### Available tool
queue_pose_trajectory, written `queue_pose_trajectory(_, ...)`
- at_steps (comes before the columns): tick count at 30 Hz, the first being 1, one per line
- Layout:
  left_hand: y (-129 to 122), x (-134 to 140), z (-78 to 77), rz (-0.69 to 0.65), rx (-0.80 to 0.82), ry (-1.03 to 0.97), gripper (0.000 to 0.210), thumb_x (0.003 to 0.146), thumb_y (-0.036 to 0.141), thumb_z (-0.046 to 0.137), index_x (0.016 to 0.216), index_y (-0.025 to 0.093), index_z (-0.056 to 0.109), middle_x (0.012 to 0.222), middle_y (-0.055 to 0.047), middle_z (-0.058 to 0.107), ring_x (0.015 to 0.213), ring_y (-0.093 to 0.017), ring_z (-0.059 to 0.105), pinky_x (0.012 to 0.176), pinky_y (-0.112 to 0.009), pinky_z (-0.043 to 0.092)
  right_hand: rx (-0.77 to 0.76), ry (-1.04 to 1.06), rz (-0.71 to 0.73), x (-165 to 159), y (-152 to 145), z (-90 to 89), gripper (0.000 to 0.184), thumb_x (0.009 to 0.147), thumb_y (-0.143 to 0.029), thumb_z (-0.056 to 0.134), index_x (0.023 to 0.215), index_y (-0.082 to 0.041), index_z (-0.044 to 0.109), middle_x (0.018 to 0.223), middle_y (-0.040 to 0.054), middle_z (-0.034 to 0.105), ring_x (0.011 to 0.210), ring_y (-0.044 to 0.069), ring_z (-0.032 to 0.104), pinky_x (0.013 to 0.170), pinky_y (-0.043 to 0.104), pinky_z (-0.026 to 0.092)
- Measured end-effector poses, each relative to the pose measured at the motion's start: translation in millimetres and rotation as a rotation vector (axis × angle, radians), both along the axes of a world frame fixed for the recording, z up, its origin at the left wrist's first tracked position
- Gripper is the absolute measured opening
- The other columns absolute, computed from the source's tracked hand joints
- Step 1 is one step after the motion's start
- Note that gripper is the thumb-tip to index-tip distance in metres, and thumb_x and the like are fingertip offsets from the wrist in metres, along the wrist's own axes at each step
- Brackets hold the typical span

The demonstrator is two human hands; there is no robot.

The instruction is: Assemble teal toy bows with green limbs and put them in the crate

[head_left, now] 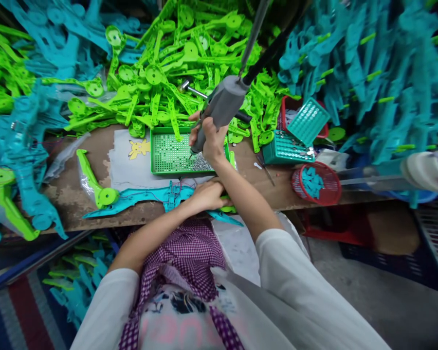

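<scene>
Right hand point(213, 138) closed round a grey power driver point(224, 99), I hold its tip downward; my left hand point(209, 194), back upward, bears on the blue frame point(142, 198), with fingertips partly hidden by my right forearm, so I cannot tell whether it grips or merely steadies. That frame lies along the near edge of the bench point(69, 206), right in front of me; take its middle as the clock's centre. Toward nine o'clock a green arm point(89, 177) meets it at a round hub point(107, 197) and reaches up toward ten.

Just beyond the frame, between twelve and one, sits a green tray point(180, 171) with a heap of screws point(203, 163), by their look, toward its right end. The driver's tip hangs near the heap's left edge; whether it carries one I cannot make out. I judge the step in hand to be picking up a screw. The next move would call for swinging the tip back toward six, square over the frame, with my left hand stopping any slide.

Farther out, a teal basket point(277, 154) stands at two, a red basket point(332, 194) at three, and green parts point(160, 73) mound up at twelve.
</scene>
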State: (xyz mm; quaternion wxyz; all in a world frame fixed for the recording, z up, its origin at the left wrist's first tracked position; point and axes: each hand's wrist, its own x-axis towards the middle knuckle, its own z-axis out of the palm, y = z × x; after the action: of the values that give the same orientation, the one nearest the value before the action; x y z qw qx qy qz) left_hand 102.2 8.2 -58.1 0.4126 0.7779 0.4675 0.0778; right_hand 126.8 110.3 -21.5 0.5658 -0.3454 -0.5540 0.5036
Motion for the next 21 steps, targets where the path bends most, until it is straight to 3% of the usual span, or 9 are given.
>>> queue_pose_trajectory(5,1,-2,-0.8,-0.025,0.009,-0.014,0.056,0.082,0.042,0.068,0.134,0.025,0.057,0.139,-0.007,0.058,0.127,-0.030,0.054,0.100,-0.040,0.048,0.075,0.111,-0.093,45,-13,42.4,0.066,0.059,-0.090,0.052,0.083,-0.028,0.056,0.046,-0.0084,0.044,0.036,0.012,0.046,0.036,0.028,0.038)
queue_pose_trajectory(8,1,-1,-0.9,-0.011,-0.019,0.013,0.063,0.082,0.043,0.068,0.141,0.028,0.052,0.142,-0.006,0.056,0.130,-0.030,0.052,0.102,-0.043,0.046,0.073,0.101,-0.200,84,-34,53.7,0.068,0.051,-0.092,0.055,0.075,-0.029,0.056,0.044,-0.0083,0.041,0.033,0.011,0.042,0.031,0.027,0.034)
queue_pose_trajectory(13,-1,1,-0.9,0.064,-0.035,0.004,0.064,0.081,0.043,0.070,0.139,0.023,0.054,0.123,-0.009,0.068,0.114,-0.028,0.063,0.095,-0.041,0.050,0.025,0.027,-0.287,121,-61,34.9,0.066,0.054,-0.092,0.053,0.069,-0.028,0.053,0.041,-0.0066,0.036,0.037,0.014,0.048,0.037,0.028,0.041)
queue_pose_trajectory(17,0,1,-0.4,0.083,-0.063,0.023,0.063,0.080,0.043,0.070,0.136,0.019,0.055,0.108,-0.008,0.072,0.098,-0.026,0.067,0.088,-0.039,0.051,-0.024,-0.016,-0.276,124,-63,18.8,0.074,0.052,-0.098,0.042,0.072,-0.029,0.055,0.046,-0.0034,0.042,0.048,0.019,0.059,0.039,0.031,0.044)
queue_pose_trajectory(21,2,1,1.7,0.031,-0.051,0.032,0.051,0.082,0.044,0.066,0.128,0.023,0.062,0.104,-0.007,0.072,0.095,-0.025,0.067,0.083,-0.038,0.050,-0.049,-0.012,-0.291,125,-59,10.6,0.074,0.053,-0.097,0.043,0.075,-0.028,0.057,0.048,-0.0033,0.047,0.048,0.018,0.061,0.039,0.029,0.046)
